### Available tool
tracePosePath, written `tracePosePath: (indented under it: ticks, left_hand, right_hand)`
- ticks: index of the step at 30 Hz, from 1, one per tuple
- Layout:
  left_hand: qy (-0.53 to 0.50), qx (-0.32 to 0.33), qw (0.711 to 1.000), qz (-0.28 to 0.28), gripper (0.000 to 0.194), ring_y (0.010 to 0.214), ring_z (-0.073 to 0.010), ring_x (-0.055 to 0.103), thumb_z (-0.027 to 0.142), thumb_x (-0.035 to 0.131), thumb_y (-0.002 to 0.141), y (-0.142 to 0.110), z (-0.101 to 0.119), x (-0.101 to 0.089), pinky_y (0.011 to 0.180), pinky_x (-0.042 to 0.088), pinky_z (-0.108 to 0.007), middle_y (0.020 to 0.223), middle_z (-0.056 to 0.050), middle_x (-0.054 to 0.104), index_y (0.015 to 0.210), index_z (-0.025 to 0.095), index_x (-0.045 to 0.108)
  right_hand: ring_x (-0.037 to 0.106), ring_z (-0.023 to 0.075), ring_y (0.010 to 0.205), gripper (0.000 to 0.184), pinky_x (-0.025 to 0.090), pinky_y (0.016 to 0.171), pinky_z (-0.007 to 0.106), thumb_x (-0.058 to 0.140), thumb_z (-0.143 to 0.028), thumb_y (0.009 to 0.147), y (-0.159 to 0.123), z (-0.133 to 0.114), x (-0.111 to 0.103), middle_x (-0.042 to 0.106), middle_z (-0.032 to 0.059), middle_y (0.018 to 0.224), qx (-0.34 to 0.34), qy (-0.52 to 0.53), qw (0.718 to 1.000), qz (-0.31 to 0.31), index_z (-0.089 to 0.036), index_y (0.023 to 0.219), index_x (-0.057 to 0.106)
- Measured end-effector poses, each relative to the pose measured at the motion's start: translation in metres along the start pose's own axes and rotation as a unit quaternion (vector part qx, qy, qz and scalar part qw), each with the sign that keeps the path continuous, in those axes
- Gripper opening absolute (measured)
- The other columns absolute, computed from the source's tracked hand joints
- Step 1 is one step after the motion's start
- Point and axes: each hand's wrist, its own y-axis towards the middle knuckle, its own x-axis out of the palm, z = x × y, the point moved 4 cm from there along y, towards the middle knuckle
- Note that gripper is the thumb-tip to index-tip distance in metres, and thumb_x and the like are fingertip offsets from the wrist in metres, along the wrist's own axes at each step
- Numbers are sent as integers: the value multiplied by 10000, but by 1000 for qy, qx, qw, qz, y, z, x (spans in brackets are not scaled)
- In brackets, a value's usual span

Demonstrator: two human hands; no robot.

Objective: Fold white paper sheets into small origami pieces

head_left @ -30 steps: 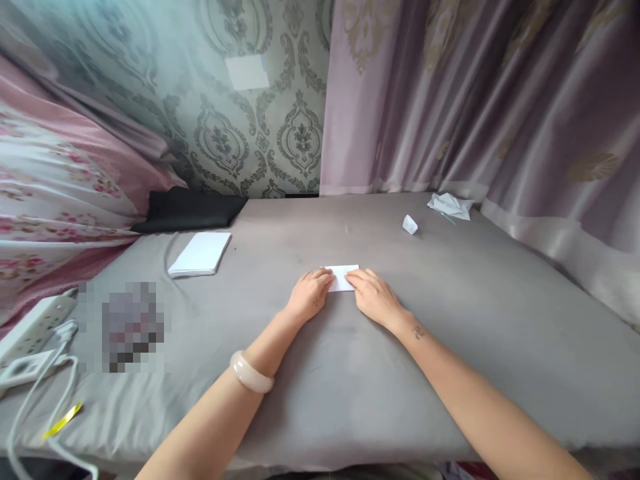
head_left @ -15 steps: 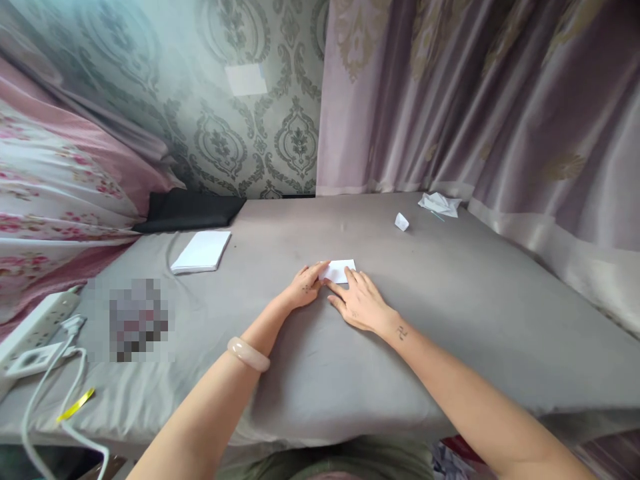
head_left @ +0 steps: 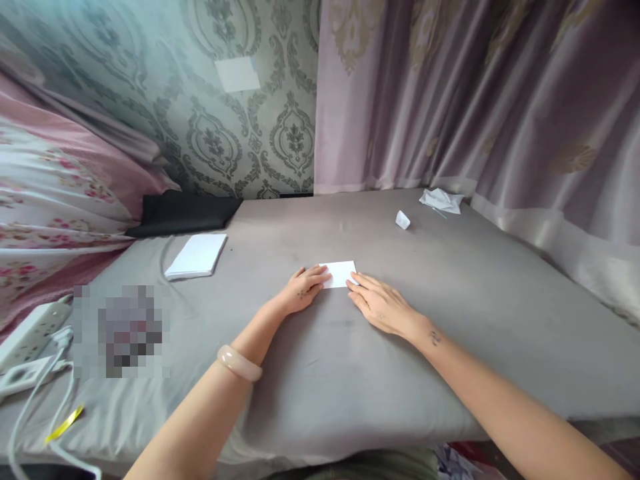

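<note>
A small white rectangle of paper (head_left: 338, 275) lies flat on the grey cloth, between my two hands. My left hand (head_left: 303, 291) rests with its fingers stretched over the paper's left end. At the right end, my right hand (head_left: 380, 301) lies with extended fingers, their tips touching the paper. Neither hand is closed round anything. A pale bangle (head_left: 239, 364) circles my left forearm. The undersides of both hands are hidden.
A stack of white paper (head_left: 197, 256) lies at the left, near a folded black cloth (head_left: 190, 212). Back right are a small folded paper piece (head_left: 403, 220) and crumpled white paper (head_left: 441, 200). A power strip (head_left: 31, 333) with cables and a yellow strip (head_left: 65, 424) sit front left.
My right hand has slid to the right along the paper, away from my left hand, uncovering more of the paper. The left hand still rests on the left end.
</note>
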Motion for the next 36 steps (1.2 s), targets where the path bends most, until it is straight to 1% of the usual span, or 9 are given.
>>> tracePosePath:
  ticks: [6,10,14,18,21,25,29,32,36]
  left_hand:
    - [52,1,998,-17,388,1400,-249,326,239,418,940,2,-2,-7,1119,241,-537,1497,-111,389,1309,286,532]
    - [67,-2,998,-19,429,1385,-253,347,299,423,940,6,-4,-9,1115,239,-556,1478,-100,424,1368,292,452]
    - [85,-18,996,-23,449,1400,-289,306,290,425,926,7,-6,-4,1102,265,-561,1495,-107,395,1374,274,453]
    - [62,-33,998,-5,485,1424,-277,260,187,368,912,3,-4,0,1128,201,-577,1515,-106,361,1390,240,432]
    - [35,-32,999,27,499,1412,-259,295,128,369,881,2,-5,-2,1130,224,-563,1505,-104,378,1359,240,462]
    - [2,-39,996,85,472,1353,-235,402,95,354,869,2,-14,-9,1115,335,-435,1451,-149,441,1312,161,502]
    - [-12,-18,994,106,479,1320,-229,443,77,371,837,-3,-13,-13,1096,372,-428,1412,-143,481,1288,166,504]
    - [-30,27,993,113,515,1319,-225,443,78,419,802,-7,-2,-16,1092,381,-423,1418,-131,476,1302,182,484]
    - [-4,92,990,107,619,1356,-233,392,48,448,768,-3,23,-17,1112,352,-448,1446,-114,454,1370,193,424]
  right_hand:
    - [486,240,1277,400,393,1042,416,363,-368,966,-3,23,-9,542,71,1382,36,19,999,23,-229,1231,627]
    - [613,202,1022,378,446,883,332,319,-289,980,31,21,-18,688,74,1086,69,31,996,43,-222,1043,686]
    - [520,201,1159,312,392,957,315,473,-265,924,73,16,-17,612,98,1219,69,35,996,47,-190,1197,606]
    - [525,223,1119,243,395,936,335,584,-252,841,90,22,-11,615,98,1148,76,48,996,9,-194,1068,648]
    - [551,207,1040,213,416,859,298,599,-239,806,90,30,-9,632,84,1055,86,72,993,-19,-189,1009,637]
    - [569,146,715,121,401,631,236,621,-243,752,84,37,-7,641,20,784,119,128,983,-51,-182,857,632]
    - [535,112,628,65,362,557,211,653,-220,705,68,35,-6,619,-14,682,153,208,966,-29,-187,690,599]
    - [541,100,619,76,373,529,195,648,-231,730,56,34,-7,619,-11,689,193,285,939,11,-185,712,591]
    - [549,89,540,123,406,464,182,590,-271,818,48,33,-4,592,-6,629,262,389,882,44,-176,750,553]
